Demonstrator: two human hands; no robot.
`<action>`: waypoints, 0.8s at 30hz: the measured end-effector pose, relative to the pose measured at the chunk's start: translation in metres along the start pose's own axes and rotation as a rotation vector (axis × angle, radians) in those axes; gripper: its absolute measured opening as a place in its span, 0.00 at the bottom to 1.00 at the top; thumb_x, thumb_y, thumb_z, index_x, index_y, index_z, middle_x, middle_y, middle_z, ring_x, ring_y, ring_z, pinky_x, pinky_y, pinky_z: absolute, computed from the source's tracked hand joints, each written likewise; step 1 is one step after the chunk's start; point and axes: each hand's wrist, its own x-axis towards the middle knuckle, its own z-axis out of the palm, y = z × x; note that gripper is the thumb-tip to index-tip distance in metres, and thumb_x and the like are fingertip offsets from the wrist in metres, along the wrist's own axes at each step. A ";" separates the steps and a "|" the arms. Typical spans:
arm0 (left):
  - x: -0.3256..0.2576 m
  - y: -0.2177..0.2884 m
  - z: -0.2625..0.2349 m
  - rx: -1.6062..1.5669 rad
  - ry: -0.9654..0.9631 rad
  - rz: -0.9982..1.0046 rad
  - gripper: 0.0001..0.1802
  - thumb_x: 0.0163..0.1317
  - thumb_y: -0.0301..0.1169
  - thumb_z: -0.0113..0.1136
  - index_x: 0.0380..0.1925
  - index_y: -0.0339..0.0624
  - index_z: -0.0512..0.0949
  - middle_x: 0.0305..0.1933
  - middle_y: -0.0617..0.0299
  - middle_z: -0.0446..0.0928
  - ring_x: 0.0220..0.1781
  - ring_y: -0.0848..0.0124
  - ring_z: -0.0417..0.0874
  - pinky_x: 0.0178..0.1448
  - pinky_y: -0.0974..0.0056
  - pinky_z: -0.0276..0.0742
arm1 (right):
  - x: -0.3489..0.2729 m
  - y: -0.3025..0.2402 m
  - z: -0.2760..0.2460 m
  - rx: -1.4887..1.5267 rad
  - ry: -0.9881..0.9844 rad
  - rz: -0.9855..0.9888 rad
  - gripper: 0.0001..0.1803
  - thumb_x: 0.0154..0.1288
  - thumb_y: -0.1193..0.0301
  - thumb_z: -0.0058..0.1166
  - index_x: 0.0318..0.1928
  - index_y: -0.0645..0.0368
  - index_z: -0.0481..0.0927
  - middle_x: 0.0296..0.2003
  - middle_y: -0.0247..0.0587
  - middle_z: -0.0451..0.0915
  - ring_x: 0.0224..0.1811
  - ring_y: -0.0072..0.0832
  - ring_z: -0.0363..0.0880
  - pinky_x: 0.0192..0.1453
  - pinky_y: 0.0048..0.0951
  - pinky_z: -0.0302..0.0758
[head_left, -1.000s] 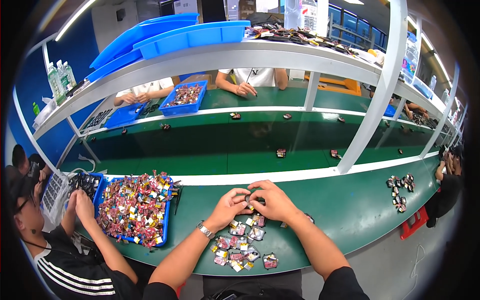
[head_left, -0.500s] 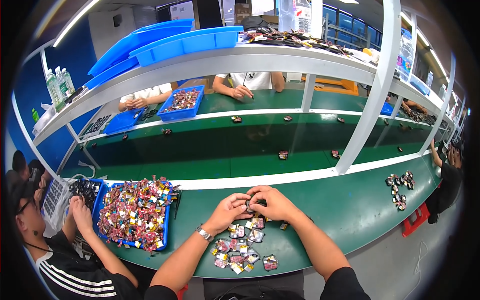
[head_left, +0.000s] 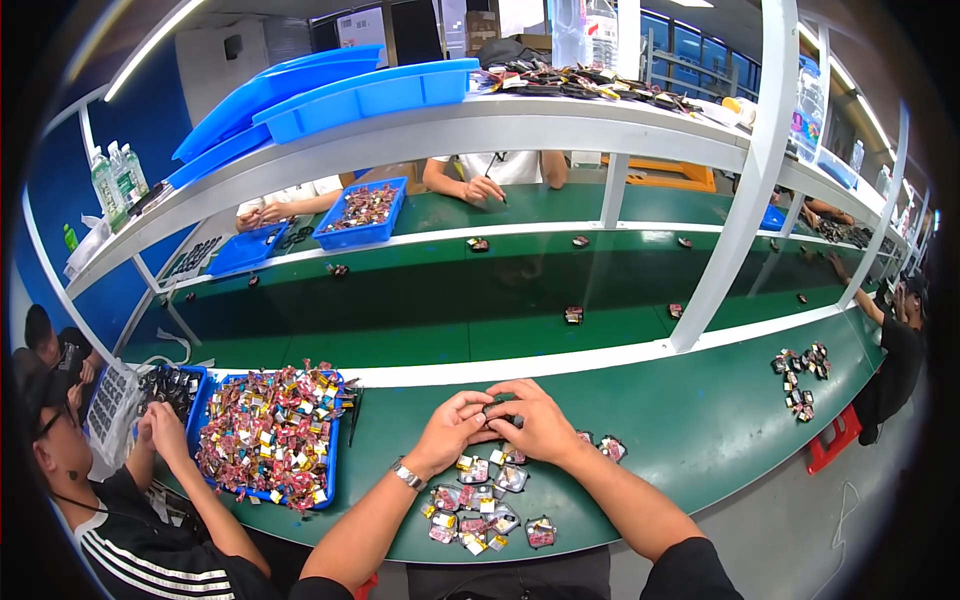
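At a green-topped workbench (head_left: 700,430), our left hand (head_left: 447,435) and right hand (head_left: 533,420) meet, fingertips pinching one small dark piece (head_left: 491,408), mostly hidden, just beyond a cluster of small square clear-and-pink modules (head_left: 474,497). One heaped rectangular blue plastic tray (head_left: 333,470) stands at our left. On the white metal shelf (head_left: 560,128) we count three clear plastic bottles (head_left: 121,182) bearing green labels.
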 end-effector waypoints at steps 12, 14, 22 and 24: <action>-0.002 0.000 0.003 0.046 0.038 0.013 0.14 0.69 0.22 0.51 0.53 0.34 0.67 0.54 0.49 0.76 0.55 0.64 0.80 0.61 0.59 0.80 | -0.002 -0.006 0.004 0.022 0.072 -0.040 0.08 0.54 0.77 0.61 0.37 0.58 0.86 0.53 0.40 0.77 0.61 0.42 0.70 0.63 0.38 0.70; 0.000 0.001 0.002 0.060 0.048 0.026 0.13 0.69 0.22 0.51 0.52 0.34 0.67 0.55 0.48 0.75 0.56 0.63 0.80 0.61 0.59 0.80 | 0.001 -0.009 0.003 -0.027 0.100 -0.079 0.09 0.53 0.76 0.62 0.37 0.58 0.86 0.54 0.40 0.76 0.61 0.42 0.69 0.63 0.38 0.70; -0.002 0.000 -0.003 -0.018 0.023 0.082 0.13 0.68 0.24 0.53 0.51 0.36 0.68 0.59 0.46 0.73 0.58 0.62 0.79 0.62 0.57 0.79 | -0.001 -0.014 0.009 -0.129 0.196 -0.117 0.08 0.49 0.77 0.63 0.34 0.56 0.85 0.56 0.39 0.76 0.62 0.43 0.69 0.64 0.40 0.70; -0.001 0.000 -0.003 -0.022 0.024 0.082 0.13 0.68 0.24 0.53 0.51 0.36 0.68 0.60 0.46 0.73 0.58 0.62 0.79 0.62 0.56 0.79 | -0.002 -0.011 0.011 -0.081 0.222 -0.091 0.09 0.49 0.77 0.63 0.34 0.56 0.85 0.55 0.38 0.76 0.62 0.43 0.69 0.64 0.40 0.70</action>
